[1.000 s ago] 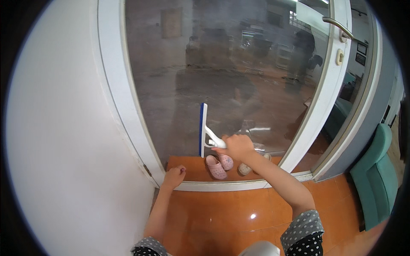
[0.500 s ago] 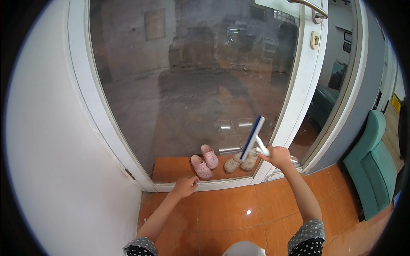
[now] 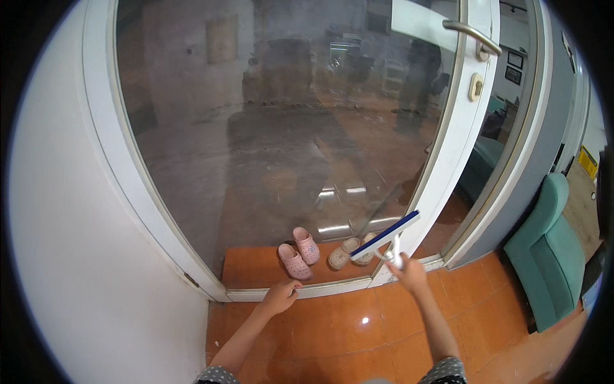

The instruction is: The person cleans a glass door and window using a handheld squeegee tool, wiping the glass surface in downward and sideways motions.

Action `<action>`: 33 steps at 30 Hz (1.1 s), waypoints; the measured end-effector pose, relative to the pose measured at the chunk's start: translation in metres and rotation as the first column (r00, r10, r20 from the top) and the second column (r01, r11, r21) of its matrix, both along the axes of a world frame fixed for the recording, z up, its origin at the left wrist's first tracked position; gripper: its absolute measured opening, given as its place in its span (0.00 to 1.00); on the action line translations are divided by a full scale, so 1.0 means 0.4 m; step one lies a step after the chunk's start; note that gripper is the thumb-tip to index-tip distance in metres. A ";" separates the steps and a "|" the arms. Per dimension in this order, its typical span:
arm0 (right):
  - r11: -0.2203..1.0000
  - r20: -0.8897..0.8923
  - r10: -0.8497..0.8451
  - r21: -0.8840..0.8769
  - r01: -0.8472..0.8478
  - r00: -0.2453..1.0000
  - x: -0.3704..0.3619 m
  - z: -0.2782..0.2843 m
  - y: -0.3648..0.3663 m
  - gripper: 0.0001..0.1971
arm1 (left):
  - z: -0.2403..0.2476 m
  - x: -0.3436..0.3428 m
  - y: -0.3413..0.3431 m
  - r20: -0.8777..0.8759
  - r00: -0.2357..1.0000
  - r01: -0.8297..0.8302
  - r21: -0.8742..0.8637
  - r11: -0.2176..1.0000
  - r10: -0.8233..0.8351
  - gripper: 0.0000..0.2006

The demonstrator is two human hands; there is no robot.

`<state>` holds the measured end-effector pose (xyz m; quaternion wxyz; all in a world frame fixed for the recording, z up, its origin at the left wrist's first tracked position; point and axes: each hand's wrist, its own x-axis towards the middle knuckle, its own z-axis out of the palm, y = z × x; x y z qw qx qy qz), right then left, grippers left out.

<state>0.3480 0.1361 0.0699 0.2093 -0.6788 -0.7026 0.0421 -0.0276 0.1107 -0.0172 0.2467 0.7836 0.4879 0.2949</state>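
Observation:
My right hand [image 3: 409, 274] is closed round the white handle of a window squeegee [image 3: 385, 235]. The squeegee's blue blade slants up to the right, across the lower right of the glass door [image 3: 275, 173] and its white frame. Whether the blade touches the glass, I cannot tell. My left hand [image 3: 280, 297] hangs loosely curled in front of the door's bottom rail, with nothing seen in it. Behind the glass, a pair of pink clogs [image 3: 299, 253] stands near that hand. A pair of beige clogs [image 3: 344, 253] is partly covered by the squeegee.
The door has a metal lever handle [image 3: 473, 36] and a lock [image 3: 476, 87] at its upper right. A white wall [image 3: 54, 211] runs along the left. At the right stands a green chair [image 3: 553, 262] by a wooden table [image 3: 581, 185]. Orange tiles [image 3: 339, 326] cover the floor.
The squeegee has dropped lower and turned from steep to a flatter slant, with my right hand moving down. My left hand stays near the bottom rail. The view has shifted slightly.

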 end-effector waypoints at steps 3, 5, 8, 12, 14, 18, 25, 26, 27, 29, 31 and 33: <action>0.985 -0.186 0.016 -0.168 -0.048 0.982 -0.138 0.060 -0.027 0.31 | 0.061 -0.010 -0.026 0.116 0.993 -0.017 -0.040 0.999 0.021 0.12; 0.986 -0.378 0.031 -0.139 -0.090 0.925 -0.223 0.100 -0.059 0.29 | 0.146 0.010 -0.056 0.213 0.974 -0.058 -0.080 0.995 0.074 0.13; 0.985 -0.709 0.077 -0.053 -0.162 0.701 -0.317 0.160 -0.109 0.23 | 0.331 0.062 -0.105 0.349 0.928 -0.091 -0.119 0.989 0.127 0.14; 0.975 -0.898 -0.007 -0.104 -0.197 0.440 -0.386 0.312 -0.202 0.13 | 0.560 0.146 -0.184 0.517 0.825 -0.151 -0.191 0.970 0.230 0.13; 0.971 -0.946 -0.032 -0.106 -0.214 0.324 -0.401 0.431 -0.259 0.10 | 0.631 0.190 -0.231 0.613 0.758 -0.096 -0.237 0.967 0.225 0.12; 0.997 -0.991 -0.077 -0.076 0.015 0.111 -0.383 0.621 -0.363 0.11 | 0.758 0.294 -0.316 0.572 0.780 0.044 -0.453 0.890 0.253 0.16; 0.955 -0.718 -0.150 0.072 0.286 0.680 -0.246 1.024 -0.514 0.18 | 1.075 0.483 -0.460 0.719 0.602 0.324 -0.617 0.717 0.347 0.23; 0.953 -0.728 -0.162 0.060 0.298 0.666 -0.220 1.084 -0.534 0.18 | 1.129 0.508 -0.473 0.722 0.608 0.360 -0.620 0.697 0.329 0.23; 0.950 -0.738 -0.173 0.049 0.307 0.652 -0.194 1.140 -0.557 0.18 | 1.176 0.532 -0.489 0.725 0.614 0.394 -0.625 0.674 0.313 0.24; 0.960 -0.844 -0.171 -0.027 0.279 0.509 -0.128 1.204 -0.576 0.18 | 1.246 0.589 -0.501 0.731 0.632 0.426 -0.604 0.674 0.255 0.24; 0.968 -0.927 -0.167 -0.090 0.235 0.335 -0.077 1.261 -0.610 0.17 | 1.315 0.633 -0.529 0.723 0.662 0.454 -0.599 0.659 0.201 0.24; 0.974 -0.976 -0.163 -0.136 0.179 0.148 -0.022 1.361 -0.637 0.17 | 1.444 0.689 -0.543 0.709 0.689 0.487 -0.605 0.630 0.149 0.25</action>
